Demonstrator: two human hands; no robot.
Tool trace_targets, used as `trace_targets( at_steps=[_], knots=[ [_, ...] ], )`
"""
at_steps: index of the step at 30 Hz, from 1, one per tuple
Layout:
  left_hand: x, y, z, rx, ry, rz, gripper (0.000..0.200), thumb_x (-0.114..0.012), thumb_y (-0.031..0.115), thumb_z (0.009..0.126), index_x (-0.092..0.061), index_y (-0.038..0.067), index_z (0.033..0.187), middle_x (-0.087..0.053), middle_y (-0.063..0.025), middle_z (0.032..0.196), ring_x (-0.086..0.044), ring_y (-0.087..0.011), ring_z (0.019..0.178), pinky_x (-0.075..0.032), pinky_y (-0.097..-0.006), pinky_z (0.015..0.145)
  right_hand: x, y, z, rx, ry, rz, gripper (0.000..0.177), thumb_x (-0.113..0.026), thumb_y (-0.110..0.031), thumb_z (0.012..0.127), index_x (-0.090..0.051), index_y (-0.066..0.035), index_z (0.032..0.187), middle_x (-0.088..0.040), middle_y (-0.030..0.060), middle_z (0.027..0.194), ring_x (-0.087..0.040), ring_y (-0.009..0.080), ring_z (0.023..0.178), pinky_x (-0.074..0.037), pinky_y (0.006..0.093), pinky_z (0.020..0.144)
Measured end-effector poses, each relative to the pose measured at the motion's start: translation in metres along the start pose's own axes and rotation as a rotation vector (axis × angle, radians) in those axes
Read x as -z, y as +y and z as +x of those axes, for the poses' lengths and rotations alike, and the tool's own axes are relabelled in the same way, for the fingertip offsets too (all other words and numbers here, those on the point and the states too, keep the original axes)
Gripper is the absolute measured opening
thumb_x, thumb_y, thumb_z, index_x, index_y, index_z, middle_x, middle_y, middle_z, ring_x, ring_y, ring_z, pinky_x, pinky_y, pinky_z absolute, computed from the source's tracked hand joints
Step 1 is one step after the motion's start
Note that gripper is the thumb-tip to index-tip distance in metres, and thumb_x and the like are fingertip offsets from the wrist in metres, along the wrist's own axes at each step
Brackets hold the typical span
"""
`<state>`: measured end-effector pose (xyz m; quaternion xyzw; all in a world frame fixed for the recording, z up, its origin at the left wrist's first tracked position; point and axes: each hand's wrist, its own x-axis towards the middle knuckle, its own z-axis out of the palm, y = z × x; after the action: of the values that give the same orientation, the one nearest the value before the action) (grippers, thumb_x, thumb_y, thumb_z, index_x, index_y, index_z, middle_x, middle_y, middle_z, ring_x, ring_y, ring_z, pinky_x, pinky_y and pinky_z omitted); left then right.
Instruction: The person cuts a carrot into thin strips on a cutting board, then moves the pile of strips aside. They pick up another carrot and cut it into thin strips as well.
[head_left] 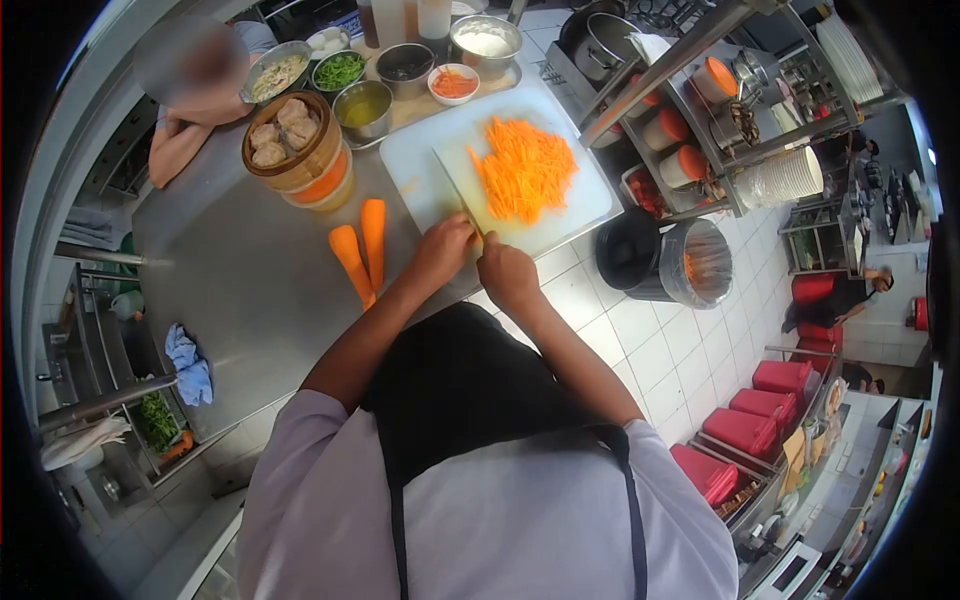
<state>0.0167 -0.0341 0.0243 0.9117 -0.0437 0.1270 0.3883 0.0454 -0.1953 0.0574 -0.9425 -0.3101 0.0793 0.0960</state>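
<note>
A kitchen knife lies along the white cutting board, its blade pointing away from me. My right hand is closed round its handle end at the board's near edge. Right beside the blade's base, my left hand has its fingers curled together; whatever they pinch is hidden. A heap of carrot strips spreads over the board to the right of the blade. Two peeled whole carrots rest on the steel table left of the board.
A bamboo steamer with dumplings stands left of the board. Behind it are several bowls, including sliced greens and carrot strips. A person's arm leans on the table. A lined bin stands right.
</note>
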Motion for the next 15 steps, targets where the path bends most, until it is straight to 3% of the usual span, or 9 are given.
trace_targets(
  at_steps=[12, 15],
  knots=[
    [0.001, -0.008, 0.003, 0.019, -0.025, 0.034, 0.010, -0.064, 0.000, 0.088, -0.071, -0.001, 0.095, -0.069, -0.0175, 0.097, -0.068, -0.0419, 0.095, -0.056, -0.0512, 0.080, -0.005, -0.003, -0.001, -0.019, -0.049, 0.000, 0.011, -0.056, -0.012, 0.098, -0.056, -0.002, 0.102, -0.075, 0.0207, 0.077, -0.077, 0.0362, 0.070, -0.062, 0.0458, 0.060],
    [0.005, -0.001, 0.002, 0.027, -0.036, 0.016, 0.008, -0.063, 0.003, 0.092, -0.070, 0.001, 0.095, -0.069, -0.0165, 0.099, -0.068, -0.0412, 0.096, -0.056, -0.0513, 0.081, -0.016, 0.004, 0.006, 0.016, 0.030, 0.092, 0.018, -0.057, -0.013, 0.096, -0.053, 0.000, 0.108, -0.072, 0.0223, 0.075, -0.073, 0.0415, 0.069, -0.059, 0.0538, 0.062]
  ],
)
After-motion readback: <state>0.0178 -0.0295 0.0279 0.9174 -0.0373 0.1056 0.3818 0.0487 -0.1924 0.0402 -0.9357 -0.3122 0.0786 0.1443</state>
